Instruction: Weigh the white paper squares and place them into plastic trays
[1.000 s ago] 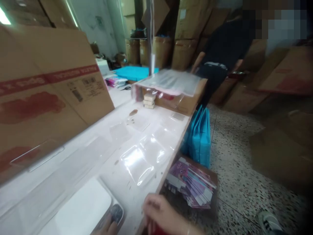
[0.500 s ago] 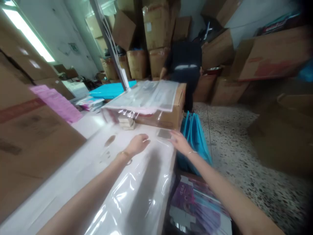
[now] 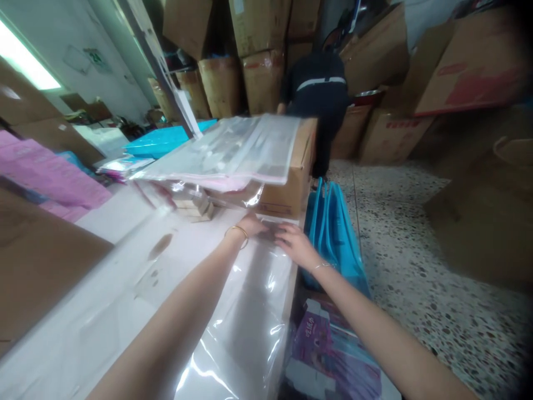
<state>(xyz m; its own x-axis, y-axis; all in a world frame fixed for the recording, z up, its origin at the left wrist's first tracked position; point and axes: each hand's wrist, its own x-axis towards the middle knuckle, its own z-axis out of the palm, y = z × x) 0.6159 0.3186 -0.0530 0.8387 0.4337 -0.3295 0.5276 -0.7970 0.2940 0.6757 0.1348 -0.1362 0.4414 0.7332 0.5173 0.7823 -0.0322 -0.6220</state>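
Observation:
At the far right of the plastic-covered table (image 3: pixel 250 311), my two hands meet over a small flat greyish piece (image 3: pixel 270 229), which is blurred and partly hidden by fingers. My left hand (image 3: pixel 252 225), with a gold bangle at the wrist, grips its left edge with closed fingers. From the right, my right hand (image 3: pixel 296 245) has its bent fingers on the other edge. Left of my hands, several small pale boxes (image 3: pixel 194 208) are stacked under the overhang of a pile of clear plastic bags (image 3: pixel 233 150).
The bags rest on a cardboard box (image 3: pixel 283 191). Blue folded bags (image 3: pixel 335 228) stand against the table's right side, above a box with purple printed packaging (image 3: pixel 316 344). Pink boxes (image 3: pixel 50 172) are at left. Behind, a person in dark clothes (image 3: pixel 318 94) bends near stacked cartons.
My left hand has moved right and forward to the flat piece, beside my right hand. The piece now lies between both hands. The view has shifted, and the person behind bends lower.

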